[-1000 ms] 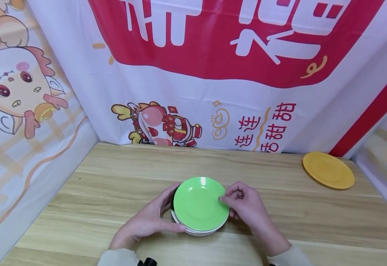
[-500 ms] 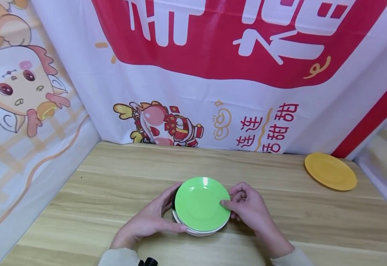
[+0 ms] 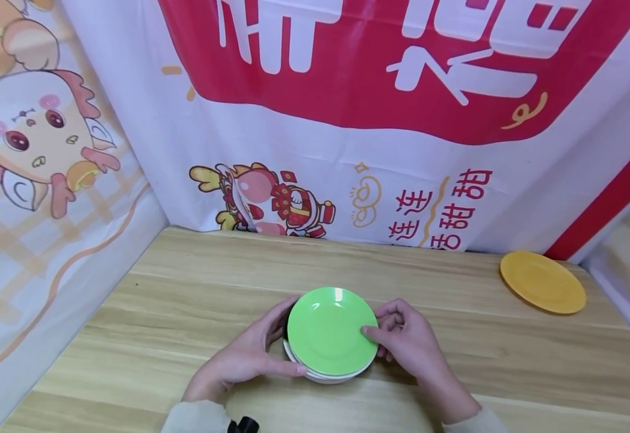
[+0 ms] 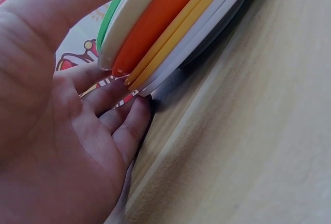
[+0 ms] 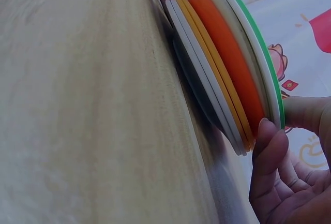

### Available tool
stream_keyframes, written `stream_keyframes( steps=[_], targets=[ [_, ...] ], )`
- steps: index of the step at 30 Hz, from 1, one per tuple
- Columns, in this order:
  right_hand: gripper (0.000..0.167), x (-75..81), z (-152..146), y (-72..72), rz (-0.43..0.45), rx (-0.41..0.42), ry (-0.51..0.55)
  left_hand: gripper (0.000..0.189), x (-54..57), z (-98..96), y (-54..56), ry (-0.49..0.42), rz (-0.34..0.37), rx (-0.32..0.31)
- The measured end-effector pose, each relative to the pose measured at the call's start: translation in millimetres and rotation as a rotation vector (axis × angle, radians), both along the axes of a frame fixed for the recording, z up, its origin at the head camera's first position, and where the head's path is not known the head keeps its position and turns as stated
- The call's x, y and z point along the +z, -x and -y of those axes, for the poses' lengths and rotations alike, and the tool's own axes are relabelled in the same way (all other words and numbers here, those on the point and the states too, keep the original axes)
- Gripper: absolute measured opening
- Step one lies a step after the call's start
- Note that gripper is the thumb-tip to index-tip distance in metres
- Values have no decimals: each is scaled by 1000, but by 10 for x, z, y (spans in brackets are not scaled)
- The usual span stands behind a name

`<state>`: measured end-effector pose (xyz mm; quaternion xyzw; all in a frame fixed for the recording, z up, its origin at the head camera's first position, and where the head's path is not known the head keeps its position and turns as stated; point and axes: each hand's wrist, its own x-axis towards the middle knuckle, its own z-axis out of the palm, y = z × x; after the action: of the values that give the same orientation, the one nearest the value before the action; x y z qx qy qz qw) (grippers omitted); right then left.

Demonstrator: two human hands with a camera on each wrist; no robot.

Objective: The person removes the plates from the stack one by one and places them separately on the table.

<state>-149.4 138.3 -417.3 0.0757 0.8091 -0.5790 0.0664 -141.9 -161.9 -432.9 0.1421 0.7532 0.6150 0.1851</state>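
Observation:
A stack of round plates stands on the wooden table, topped by a glossy green plate [image 3: 332, 331]. Edge-on in the right wrist view, a white plate and a cream dish [image 5: 243, 48] lie under the green one. Lower come an orange dish [image 5: 227, 53], yellow plates [image 5: 214, 71], white plates [image 5: 204, 74] and a dark dish [image 5: 192, 81] at the bottom. My left hand [image 3: 250, 355] grips the stack's left side, thumb along the front rim. At the right edge, my right hand [image 3: 409, 340] pinches the green plate, thumb on top and fingers below.
A separate yellow plate [image 3: 543, 282] lies at the table's [image 3: 212, 264] back right corner. Printed cloth [image 3: 347, 144] hangs along the back edge, with more cloth at the left and right sides.
My right thumb has slid slightly toward the front along the green plate's edge. The left hand keeps its hold, and the stack stays in place while the head view shifts a little.

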Motion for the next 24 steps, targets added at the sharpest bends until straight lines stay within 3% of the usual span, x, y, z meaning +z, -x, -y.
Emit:
stream_keyframes(
  steps=[15,24],
  targets=[
    [39,-17,-5,-31,0,2,-3,120,7,-30,-18,22,4,9],
    [37,11,3,-13,-6,9,-5,117,25,-19,5,3,-34,-9]
  ],
)
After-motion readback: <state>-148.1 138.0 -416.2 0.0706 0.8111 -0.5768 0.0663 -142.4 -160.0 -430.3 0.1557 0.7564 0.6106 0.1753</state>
